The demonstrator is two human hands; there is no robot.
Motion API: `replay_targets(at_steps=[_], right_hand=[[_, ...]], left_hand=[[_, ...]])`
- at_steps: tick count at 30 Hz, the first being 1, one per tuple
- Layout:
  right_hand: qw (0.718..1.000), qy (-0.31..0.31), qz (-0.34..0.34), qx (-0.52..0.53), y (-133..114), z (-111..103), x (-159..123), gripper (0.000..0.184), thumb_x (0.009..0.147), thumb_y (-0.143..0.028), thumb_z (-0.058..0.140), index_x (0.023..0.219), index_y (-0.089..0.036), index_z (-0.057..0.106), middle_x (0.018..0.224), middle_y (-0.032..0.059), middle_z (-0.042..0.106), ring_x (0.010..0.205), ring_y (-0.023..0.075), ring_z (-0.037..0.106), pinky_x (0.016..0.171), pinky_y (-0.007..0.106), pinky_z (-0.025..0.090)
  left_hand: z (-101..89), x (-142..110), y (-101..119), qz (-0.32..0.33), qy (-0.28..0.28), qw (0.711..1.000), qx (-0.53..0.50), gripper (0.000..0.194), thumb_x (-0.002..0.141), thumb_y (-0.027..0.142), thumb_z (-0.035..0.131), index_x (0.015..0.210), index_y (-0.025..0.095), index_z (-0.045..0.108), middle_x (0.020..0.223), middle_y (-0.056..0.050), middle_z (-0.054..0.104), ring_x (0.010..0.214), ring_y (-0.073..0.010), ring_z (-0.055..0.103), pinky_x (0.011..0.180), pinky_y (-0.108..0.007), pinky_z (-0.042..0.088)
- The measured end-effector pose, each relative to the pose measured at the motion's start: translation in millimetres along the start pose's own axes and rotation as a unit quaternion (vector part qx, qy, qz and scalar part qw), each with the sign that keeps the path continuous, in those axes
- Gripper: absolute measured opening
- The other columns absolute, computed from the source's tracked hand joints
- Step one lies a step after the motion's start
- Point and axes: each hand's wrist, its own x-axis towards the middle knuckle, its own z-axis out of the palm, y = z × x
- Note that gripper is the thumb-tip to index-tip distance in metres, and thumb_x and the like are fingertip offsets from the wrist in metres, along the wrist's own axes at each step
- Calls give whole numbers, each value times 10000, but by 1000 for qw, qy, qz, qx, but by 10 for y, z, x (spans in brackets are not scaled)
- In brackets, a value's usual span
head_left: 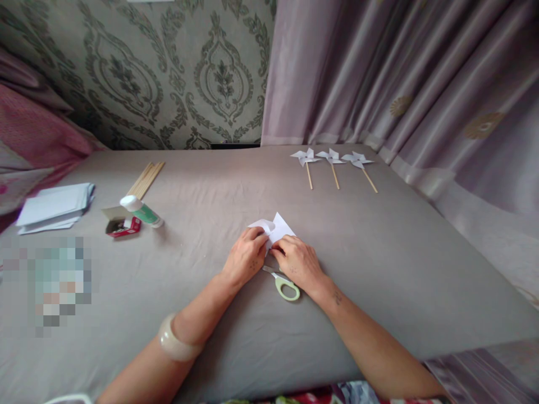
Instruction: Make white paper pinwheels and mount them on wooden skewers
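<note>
Both hands meet over a small white sheet of paper near the middle of the covered surface. My left hand pinches its left side, where a corner curls over toward the centre. The paper's right part is gripped by the bent fingers of my right hand. A flat pointed corner sticks up at the far side, while the fingers hide the paper's near part. Just below the hands lies a pair of scissors with pale green handles, partly covered by my right hand.
Three paper pinwheels on sticks lie at the back right. To the left are a glue stick, a small open red box, several wooden sticks and a stack of white paper. Curtains hang along the right edge.
</note>
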Motion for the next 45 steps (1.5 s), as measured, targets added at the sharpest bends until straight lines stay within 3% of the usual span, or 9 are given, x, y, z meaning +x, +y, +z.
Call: replay_targets(at_steps=[8,16,25,39,45], right_hand=[[1000,15,2,15,19,-24,-8,120,843,-291,617,894,-198,673,970,54,649,968,201,572,777,270,430],[999,-1,0,35,75,-28,21,147,881,-262,558,859,-203,690,945,62,647,953,194,568,805,279,428],[996,50,-3,79,115,60,57,165,893,-235,525,837,-203,677,918,64,662,909,182,579,818,281,429],[981,81,99,147,53,95,132,146,852,-232,555,968,-190,633,896,64,707,779,175,636,758,285,464],[982,76,108,138,38,85,144,145,852,-215,542,963,-178,627,899,68,707,773,176,629,755,285,461]], left_hand=[[29,-10,-50,9,-2,1000,-9,192,857,107,486,901,164,664,1053,-81,623,979,-192,580,868,-322,513],[36,-10,-48,9,-6,1000,7,186,865,120,491,925,157,663,1070,-85,625,999,-202,573,889,-333,505],[17,2,-32,20,-6,1000,23,200,871,126,472,915,171,662,1044,-83,625,970,-192,578,873,-336,511],[-10,2,-9,9,-20,999,30,209,871,125,466,932,177,659,1045,-80,623,988,-196,572,883,-344,508],[-4,0,-4,7,-21,999,22,220,872,126,463,966,180,655,1057,-87,616,993,-205,563,884,-362,505]])
